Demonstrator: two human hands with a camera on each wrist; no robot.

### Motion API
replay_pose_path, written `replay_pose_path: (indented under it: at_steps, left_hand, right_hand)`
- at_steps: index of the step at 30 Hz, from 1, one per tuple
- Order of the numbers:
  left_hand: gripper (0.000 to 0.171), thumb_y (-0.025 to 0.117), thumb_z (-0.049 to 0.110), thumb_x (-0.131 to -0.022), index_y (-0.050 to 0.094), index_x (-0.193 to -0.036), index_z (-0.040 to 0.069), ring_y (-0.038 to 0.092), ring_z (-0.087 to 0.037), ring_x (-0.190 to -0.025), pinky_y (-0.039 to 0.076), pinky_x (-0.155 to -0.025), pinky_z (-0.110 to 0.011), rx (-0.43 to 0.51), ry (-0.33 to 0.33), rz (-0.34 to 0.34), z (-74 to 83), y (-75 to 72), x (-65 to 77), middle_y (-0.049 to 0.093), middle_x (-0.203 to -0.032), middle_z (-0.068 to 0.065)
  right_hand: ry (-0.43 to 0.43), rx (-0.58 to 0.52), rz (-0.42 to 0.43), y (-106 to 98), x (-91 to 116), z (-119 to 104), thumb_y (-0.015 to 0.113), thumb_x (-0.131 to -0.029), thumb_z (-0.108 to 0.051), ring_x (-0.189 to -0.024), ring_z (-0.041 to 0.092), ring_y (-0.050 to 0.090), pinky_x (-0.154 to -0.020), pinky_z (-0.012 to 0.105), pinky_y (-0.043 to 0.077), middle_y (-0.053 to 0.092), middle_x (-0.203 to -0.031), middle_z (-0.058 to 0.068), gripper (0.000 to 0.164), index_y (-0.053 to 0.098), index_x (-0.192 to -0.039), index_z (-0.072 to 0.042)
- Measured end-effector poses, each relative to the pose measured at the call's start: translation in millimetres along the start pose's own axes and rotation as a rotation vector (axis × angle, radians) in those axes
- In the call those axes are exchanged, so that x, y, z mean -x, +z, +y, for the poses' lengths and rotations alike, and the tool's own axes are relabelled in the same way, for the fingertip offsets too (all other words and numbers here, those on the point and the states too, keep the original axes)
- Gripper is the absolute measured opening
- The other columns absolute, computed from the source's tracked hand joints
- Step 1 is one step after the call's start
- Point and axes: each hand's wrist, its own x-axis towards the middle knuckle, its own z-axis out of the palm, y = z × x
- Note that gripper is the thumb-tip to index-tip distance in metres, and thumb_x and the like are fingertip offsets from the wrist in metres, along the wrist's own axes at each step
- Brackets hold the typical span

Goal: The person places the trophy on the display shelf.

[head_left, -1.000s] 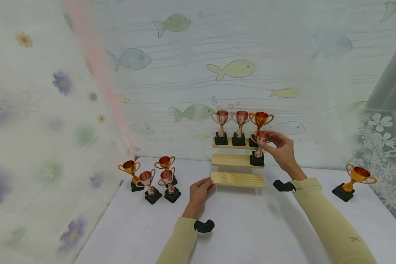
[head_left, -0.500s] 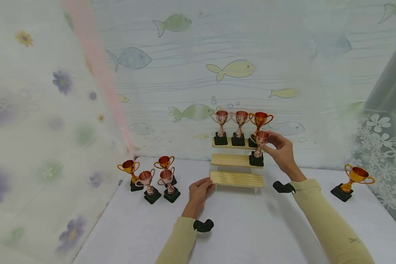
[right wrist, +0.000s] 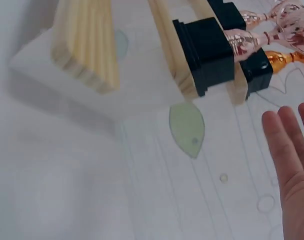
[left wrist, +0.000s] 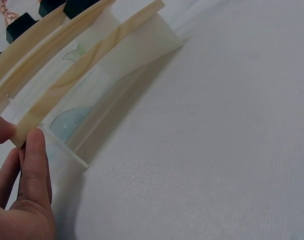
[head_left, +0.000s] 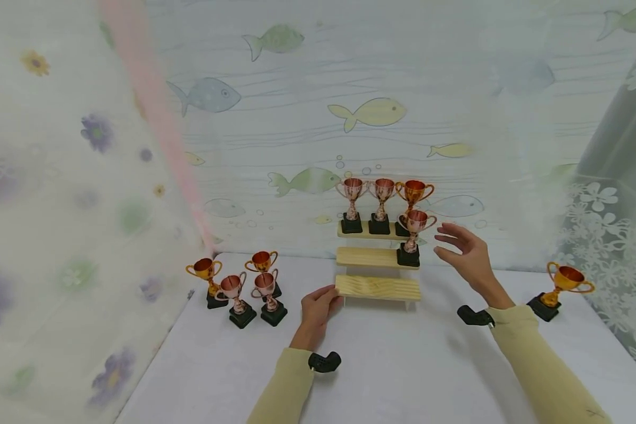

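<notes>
A three-tier wooden display stand is at centre. My left hand pinches the left end of its lowest board, thumb above and fingers below. A rose-gold trophy cup stands upright at the right end of the middle board, its black base large in the right wrist view. To the right of that cup, apart from it, my right hand holds nothing, its fingers spread and thumb apart. Across the top board stand two rose-gold trophy cups and one gold trophy cup.
Several gold and rose-gold trophy cups are grouped on the white table at left. One gold trophy cup stands alone at far right. Behind the stand hangs a fish-patterned curtain.
My right hand has let go of the rose-gold trophy cup on the middle board and drawn back to the right. My left hand keeps its hold on the lowest board.
</notes>
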Motion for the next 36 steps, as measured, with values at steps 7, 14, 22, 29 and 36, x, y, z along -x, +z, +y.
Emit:
replay_pose_path:
  at_steps: [7,14,22,29,36]
  left_hand:
    - [0.032,0.069,0.000,-0.093,0.066,-0.122,-0.011,0.070,-0.014,-0.086,0.062,-0.087,-0.031,0.011,0.015,-0.004,-1.2,0.2,-0.3,0.070,-0.107,-0.017]
    - [0.031,0.069,-0.001,-0.093,0.065,-0.121,-0.012,0.070,-0.014,-0.085,0.062,-0.083,-0.028,0.019,0.019,-0.002,-0.7,1.6,-1.9,0.070,-0.106,-0.017]
    - [0.031,0.069,0.000,-0.092,0.067,-0.121,-0.010,0.069,-0.014,-0.087,0.062,-0.083,-0.027,0.005,-0.012,0.018,-4.0,1.4,-4.5,0.069,-0.111,-0.019]
    - [0.030,0.069,0.001,-0.093,0.066,-0.122,-0.009,0.069,-0.014,-0.089,0.062,-0.084,-0.027,0.002,-0.017,0.026,-6.3,0.4,-4.6,0.068,-0.112,-0.019]
    - [0.030,0.069,0.003,-0.094,0.067,-0.122,-0.006,0.069,-0.015,-0.090,0.062,-0.084,-0.026,-0.014,-0.024,0.027,-6.6,0.6,-5.1,0.068,-0.114,-0.019]
  right_hand:
    - [-0.054,0.286,0.008,-31,27,-11,0.078,-0.082,0.009,-0.112,-0.007,0.057,-0.088,0.007,0.051,0.061,-0.131,0.019,0.061,0.055,-0.138,0.004]
    - [-0.145,0.342,0.231,-82,41,-33,0.076,-0.076,0.021,-0.110,-0.004,0.059,-0.092,0.004,0.048,0.063,-0.121,-0.014,0.056,0.061,-0.129,0.010]
    - [-0.071,0.416,0.604,-133,65,-33,0.079,-0.081,0.007,-0.114,-0.005,0.056,-0.107,0.012,0.043,0.062,-0.119,-0.024,0.050,0.066,-0.129,0.001]
    - [0.156,0.491,0.729,-152,84,-6,0.078,-0.088,-0.015,-0.135,0.005,0.044,-0.119,0.018,0.029,0.056,-0.143,-0.009,0.060,0.057,-0.144,-0.007]
    - [0.416,0.352,0.634,-162,96,14,0.076,-0.090,-0.015,-0.136,0.004,0.038,-0.114,0.010,0.030,0.048,-0.150,-0.008,0.073,0.042,-0.155,-0.014]
